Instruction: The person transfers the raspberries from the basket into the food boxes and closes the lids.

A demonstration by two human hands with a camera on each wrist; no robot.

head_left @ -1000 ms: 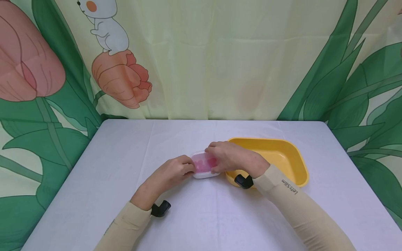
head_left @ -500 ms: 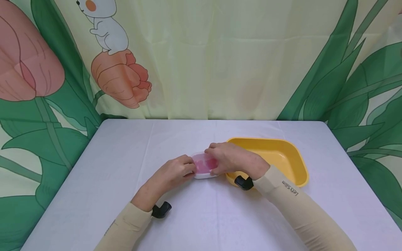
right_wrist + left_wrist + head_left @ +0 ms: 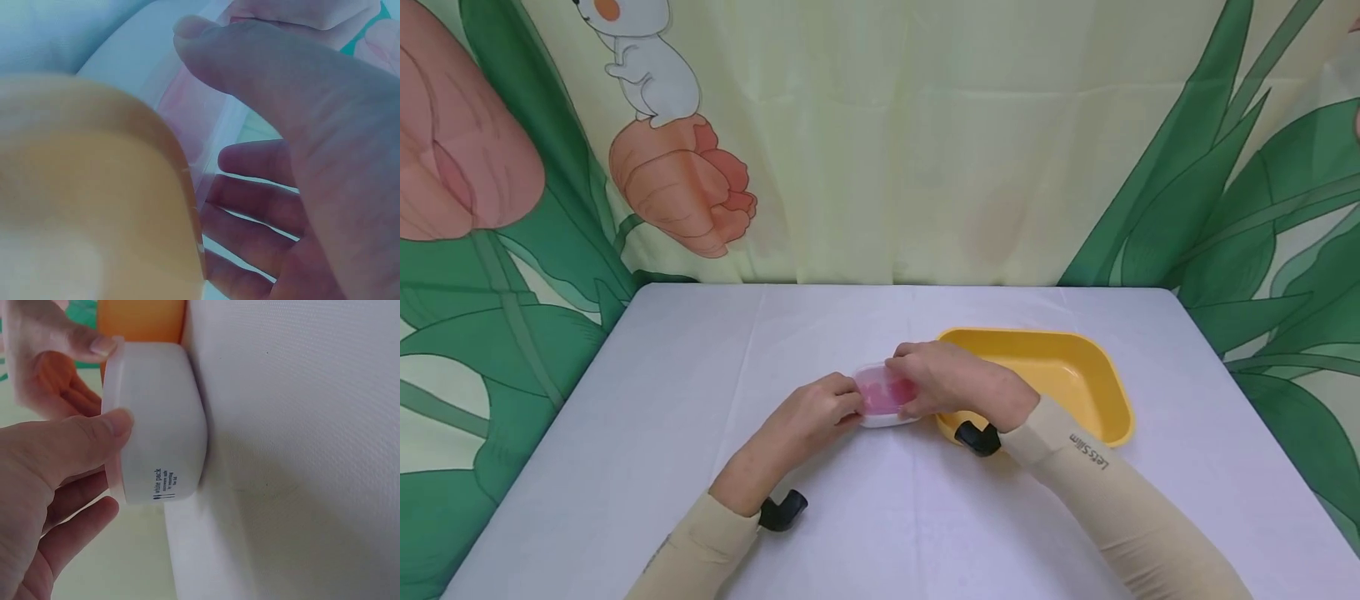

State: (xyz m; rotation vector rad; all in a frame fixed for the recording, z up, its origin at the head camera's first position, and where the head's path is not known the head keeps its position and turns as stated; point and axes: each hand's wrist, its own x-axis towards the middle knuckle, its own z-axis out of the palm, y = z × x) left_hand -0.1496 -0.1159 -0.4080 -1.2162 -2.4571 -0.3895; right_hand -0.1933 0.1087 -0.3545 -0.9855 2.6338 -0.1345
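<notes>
A small white food container [image 3: 164, 419] stands on the table with a translucent lid [image 3: 883, 390] on top, pink showing through it. Printed on its side in the left wrist view are the words "white pack". My left hand [image 3: 816, 410] holds its left side, the thumb at the lid's rim and the fingers curled over the far side. From the right, my right hand [image 3: 953, 379] grips the opposite edge, thumb near and fingers at the back. In the right wrist view my right fingers are spread beyond the lid, partly hidden behind a yellow rim.
Close to the container's right, partly under my right forearm, lies a yellow tray [image 3: 1075, 375]. A white cloth covers the table [image 3: 850, 525]. Behind it hangs a printed curtain [image 3: 910, 167] with flowers and leaves.
Both hands keep their hold on the lidded container, which stays in nearly the same place. The head view has shifted slightly.
</notes>
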